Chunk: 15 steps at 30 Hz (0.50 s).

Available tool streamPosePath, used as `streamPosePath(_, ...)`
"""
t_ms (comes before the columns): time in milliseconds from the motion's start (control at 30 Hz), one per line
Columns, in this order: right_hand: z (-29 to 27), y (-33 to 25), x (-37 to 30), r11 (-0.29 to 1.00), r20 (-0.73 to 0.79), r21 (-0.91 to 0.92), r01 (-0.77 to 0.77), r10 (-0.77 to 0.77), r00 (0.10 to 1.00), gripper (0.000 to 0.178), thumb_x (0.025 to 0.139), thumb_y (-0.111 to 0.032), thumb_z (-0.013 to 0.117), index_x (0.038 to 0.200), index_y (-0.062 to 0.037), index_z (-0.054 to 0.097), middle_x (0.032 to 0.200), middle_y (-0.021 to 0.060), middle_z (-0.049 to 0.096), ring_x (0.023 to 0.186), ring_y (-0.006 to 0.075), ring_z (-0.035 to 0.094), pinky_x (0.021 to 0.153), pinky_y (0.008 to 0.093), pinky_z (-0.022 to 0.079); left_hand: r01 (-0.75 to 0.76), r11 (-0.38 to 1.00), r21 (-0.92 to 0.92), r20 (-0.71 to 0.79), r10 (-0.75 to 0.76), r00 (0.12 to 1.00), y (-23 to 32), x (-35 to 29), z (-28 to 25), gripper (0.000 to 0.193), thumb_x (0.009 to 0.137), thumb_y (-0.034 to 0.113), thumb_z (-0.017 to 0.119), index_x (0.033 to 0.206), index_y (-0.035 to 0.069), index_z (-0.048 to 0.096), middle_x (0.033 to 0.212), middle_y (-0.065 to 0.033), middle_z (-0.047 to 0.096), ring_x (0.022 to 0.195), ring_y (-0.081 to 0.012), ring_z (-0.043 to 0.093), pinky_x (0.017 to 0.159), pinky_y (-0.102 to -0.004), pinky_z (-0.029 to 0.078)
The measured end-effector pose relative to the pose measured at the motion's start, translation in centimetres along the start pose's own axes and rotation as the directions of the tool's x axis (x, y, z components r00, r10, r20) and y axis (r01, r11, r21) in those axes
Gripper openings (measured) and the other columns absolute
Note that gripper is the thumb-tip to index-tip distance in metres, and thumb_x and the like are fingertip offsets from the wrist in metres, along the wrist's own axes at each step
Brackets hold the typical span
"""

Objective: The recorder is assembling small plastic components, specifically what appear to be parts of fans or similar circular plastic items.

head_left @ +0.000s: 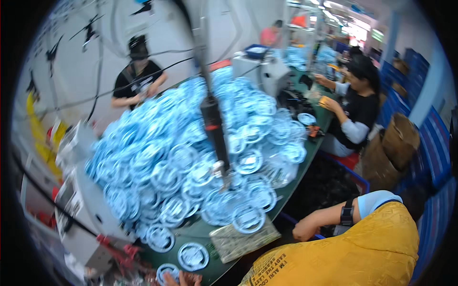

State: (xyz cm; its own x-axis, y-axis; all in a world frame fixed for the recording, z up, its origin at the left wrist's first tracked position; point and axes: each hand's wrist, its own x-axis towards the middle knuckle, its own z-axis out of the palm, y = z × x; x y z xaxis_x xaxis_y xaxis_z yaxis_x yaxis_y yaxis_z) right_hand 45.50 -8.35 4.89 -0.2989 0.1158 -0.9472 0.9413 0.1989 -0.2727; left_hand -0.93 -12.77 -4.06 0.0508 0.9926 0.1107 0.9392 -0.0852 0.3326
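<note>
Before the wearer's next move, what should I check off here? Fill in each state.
1. Wearer's fingers at the nearest blue part: ok, at the lower edge.
2. Both hands fully visible: not ok, the lower edge cuts them off.
3. Firm grip: cannot tell, too blurred and cropped.
4. Separate blue disc flat on the green table: ok.
5. Hanging tool clear of the fingers: ok, it hangs by the blue pile.
6. Co-worker's hand clear of the fingers: ok, well to the right.
</note>
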Motion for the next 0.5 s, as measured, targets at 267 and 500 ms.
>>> streamPosePath(267,20.8,9.1,7.5,0.98,-0.52,0.076,0.185,-0.119,0.846,0.028,0.085,-0.015,0.056,0.106,0.0008,0.065,0.112,0.0207,0.064,0.109,0.0347,0.06,0.088,0.0443,0.05,-0.086,0.989,0.118,-0.139,0.102,0.985,1.9,1.0,0.4,0.063,0.086,0.04,0.065,0.13,-0.003,0.051,0.147,-0.0304,0.03,0.136,-0.0477,0.026,0.113,-0.0534,0.021)
streamPosePath(500,18.2,7.4,10.2,0.99,-0.55,0.014,0.141,-0.11,0.828,0.024,0.084,-0.016,0.056,0.1,-0.0009,0.066,0.098,0.0199,0.068,0.098,0.0354,0.065,0.079,0.0453,0.054,-0.023,0.998,0.053,-0.185,0.033,0.982,2.8,0.1,0.3,0.07,0.087,0.04,0.064,0.137,-0.004,0.044,0.143,-0.0319,0.034,0.134,-0.0474,0.03,0.111,-0.0517,0.024)
